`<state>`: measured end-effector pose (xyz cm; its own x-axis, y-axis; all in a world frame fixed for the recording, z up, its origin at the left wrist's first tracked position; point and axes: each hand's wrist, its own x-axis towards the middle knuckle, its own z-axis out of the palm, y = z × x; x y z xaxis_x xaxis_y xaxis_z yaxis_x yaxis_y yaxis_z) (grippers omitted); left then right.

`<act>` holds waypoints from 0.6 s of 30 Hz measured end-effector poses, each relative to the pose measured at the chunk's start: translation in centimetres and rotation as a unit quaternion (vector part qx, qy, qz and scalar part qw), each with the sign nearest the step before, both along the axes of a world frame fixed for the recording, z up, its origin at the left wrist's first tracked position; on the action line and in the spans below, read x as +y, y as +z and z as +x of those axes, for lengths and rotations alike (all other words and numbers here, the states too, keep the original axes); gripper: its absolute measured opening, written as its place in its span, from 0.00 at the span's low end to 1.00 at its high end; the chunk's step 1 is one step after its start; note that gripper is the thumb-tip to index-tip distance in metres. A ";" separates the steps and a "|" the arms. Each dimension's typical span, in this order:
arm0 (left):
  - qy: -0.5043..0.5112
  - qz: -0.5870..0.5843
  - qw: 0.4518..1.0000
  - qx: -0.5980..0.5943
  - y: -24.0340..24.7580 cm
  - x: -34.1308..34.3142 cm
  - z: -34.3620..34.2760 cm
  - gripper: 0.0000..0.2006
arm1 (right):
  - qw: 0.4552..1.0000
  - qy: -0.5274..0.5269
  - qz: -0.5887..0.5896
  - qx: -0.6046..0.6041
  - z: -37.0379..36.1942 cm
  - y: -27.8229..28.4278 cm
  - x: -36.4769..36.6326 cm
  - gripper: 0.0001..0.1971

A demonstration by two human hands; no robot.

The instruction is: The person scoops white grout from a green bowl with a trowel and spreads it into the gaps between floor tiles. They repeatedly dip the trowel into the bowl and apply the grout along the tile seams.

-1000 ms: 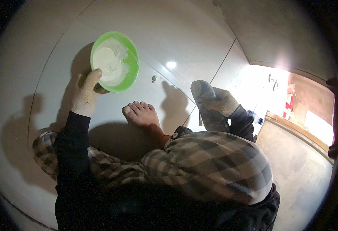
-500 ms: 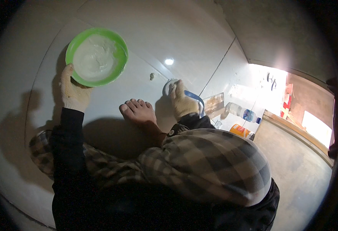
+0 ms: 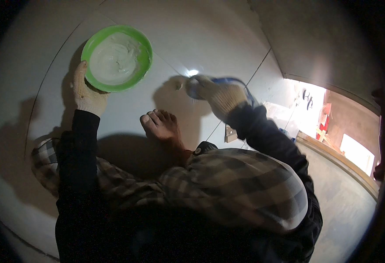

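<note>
My left hand (image 3: pixel 89 91), in a cream knitted glove, grips a green bowl (image 3: pixel 147 55) at its near-left rim. The thumb lies along the edge and the fingers go under it. Thick white paste (image 3: pixel 113 59) fills much of the bowl. To the right, my gloved right hand (image 3: pixel 221 97) is closed on an object with a rounded greyish end (image 3: pixel 193 87) and a curved blue band (image 3: pixel 232 80). Blur and the fingers hide its exact kind. Just left of that end, a small lump (image 3: pixel 179 85) sits on the tiled floor.
My bare foot (image 3: pixel 159 125) rests between the hands, with my checked trouser leg (image 3: pixel 245 184) nearer. A small flat piece (image 3: pixel 230 134) shows beneath my right forearm. A wooden-edged ledge (image 3: pixel 337 162) and a bright opening lie at the right. The floor (image 3: pixel 52 101) has thin tile joints.
My right hand has risen forward and right with the blue-banded object, and its forearm now covers the bottle and orange can. The bowl has shifted slightly up and right.
</note>
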<state>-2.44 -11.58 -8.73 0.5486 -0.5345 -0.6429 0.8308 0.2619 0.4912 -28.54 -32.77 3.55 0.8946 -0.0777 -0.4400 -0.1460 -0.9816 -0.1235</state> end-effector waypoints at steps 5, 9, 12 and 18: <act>-0.012 -0.023 1.000 -0.002 -1.0 0.1 0.4 0.28 | 0.999 0.028 -0.011 0.025 5.0 -4.3 -0.2 0.18; -0.030 -0.012 0.998 -0.058 -1.4 0.4 0.3 0.29 | 0.995 0.089 -0.024 -0.035 2.4 -6.3 -0.6 0.16; -0.035 -0.033 0.998 -0.029 -1.3 0.4 0.3 0.31 | 0.996 0.074 -0.040 0.020 -0.6 -6.6 -1.2 0.15; -0.021 -0.032 0.999 -0.003 -0.3 0.2 0.2 0.31 | 0.955 -0.136 -0.045 0.258 -6.6 -5.8 -0.1 0.15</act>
<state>-2.27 -11.39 -9.02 0.5286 -0.5973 -0.6031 0.8388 0.2584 0.4793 -35.15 -32.86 -2.26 0.5014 -0.3345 -0.7979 -0.4152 -0.9021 0.1172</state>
